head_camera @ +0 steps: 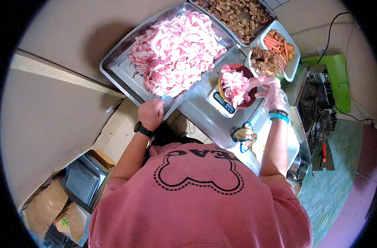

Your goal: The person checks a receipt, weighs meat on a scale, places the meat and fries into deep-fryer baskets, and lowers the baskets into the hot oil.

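My left hand (151,114), bare with a black watch on the wrist, is closed on the near corner of a large metal tray (118,73). Thin strips of raw, fatty pink meat (179,52) are heaped in the tray. To its right, a red-brown bowl (253,91) holding more raw strips sits on a white digital kitchen scale (224,104). My right hand (269,90), in a clear plastic glove with a dark and a turquoise bracelet at the wrist, is at the bowl's right rim. Its fingers reach toward the meat; whether they pinch a strip is unclear.
Behind the bowl stand a tray of browned meat pieces (238,18), a white container of sausages and meat (293,66) and a bowl of cooked meat (266,63). A patterned cloth item (245,136) lies on the metal table (204,116). A grill-like appliance (315,93) stands at right.
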Tool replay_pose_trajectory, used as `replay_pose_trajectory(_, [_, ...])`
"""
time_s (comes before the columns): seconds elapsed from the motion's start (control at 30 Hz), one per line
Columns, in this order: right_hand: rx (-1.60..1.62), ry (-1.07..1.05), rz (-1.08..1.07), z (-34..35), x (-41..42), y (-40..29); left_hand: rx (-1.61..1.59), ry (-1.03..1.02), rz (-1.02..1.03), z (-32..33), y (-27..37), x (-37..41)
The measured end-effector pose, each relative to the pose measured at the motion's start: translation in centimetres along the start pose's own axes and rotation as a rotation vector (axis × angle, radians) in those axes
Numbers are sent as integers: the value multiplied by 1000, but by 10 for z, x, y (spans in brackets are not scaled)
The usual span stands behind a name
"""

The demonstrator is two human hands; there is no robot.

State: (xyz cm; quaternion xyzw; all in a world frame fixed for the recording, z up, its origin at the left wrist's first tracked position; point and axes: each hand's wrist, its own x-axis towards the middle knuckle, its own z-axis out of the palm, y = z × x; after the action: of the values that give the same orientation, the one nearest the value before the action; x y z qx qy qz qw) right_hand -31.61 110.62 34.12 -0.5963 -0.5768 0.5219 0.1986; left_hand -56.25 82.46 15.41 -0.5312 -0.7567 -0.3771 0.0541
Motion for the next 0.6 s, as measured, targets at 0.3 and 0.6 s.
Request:
replay_pose_trajectory(0.3, [389,-119,-269,-35,-16,-7,36,-9,16,-2,2,0])
replay_pose_trajectory(0.6, [551,-242,-402,-25,-47,-54,50,-5,10,-1,3,-2])
